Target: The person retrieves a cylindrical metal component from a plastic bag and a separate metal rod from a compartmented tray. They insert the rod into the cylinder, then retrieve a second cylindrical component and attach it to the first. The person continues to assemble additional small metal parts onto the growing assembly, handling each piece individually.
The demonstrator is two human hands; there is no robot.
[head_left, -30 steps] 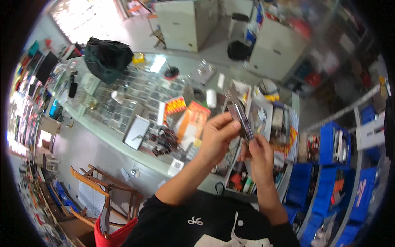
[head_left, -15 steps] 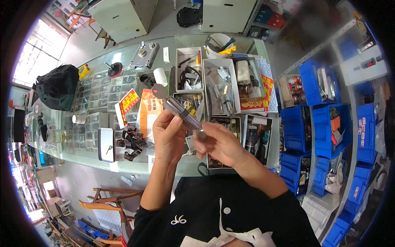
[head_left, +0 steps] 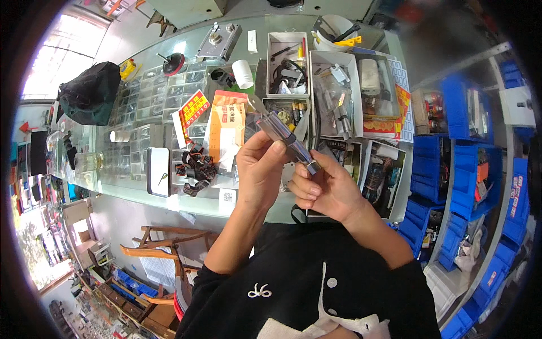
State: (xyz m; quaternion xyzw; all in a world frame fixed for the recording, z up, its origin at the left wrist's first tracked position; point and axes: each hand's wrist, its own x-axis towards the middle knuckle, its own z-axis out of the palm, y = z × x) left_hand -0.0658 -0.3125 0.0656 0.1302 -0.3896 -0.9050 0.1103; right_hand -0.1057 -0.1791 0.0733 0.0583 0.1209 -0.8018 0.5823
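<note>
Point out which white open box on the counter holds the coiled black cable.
The smaller white box at the far side, left of the larger white box; the black cable lies coiled inside it, while the larger holds bagged metal parts.

Two bare hands, left (head_left: 261, 169) and right (head_left: 327, 189), shared one grey metal cylinder (head_left: 287, 141). At upper left sat one black fabric bag (head_left: 90, 93); upper centre held two open white cardboard boxes (head_left: 270, 56) (head_left: 355, 85).

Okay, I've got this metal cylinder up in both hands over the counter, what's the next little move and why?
Probably turn the ring end with the right hand while the left hand steadies the body. The metal cylinder is held tilted between both hands, the left gripping its middle and the right fingertips pinching the lower end, so a small twist seems the likeliest step.
</note>
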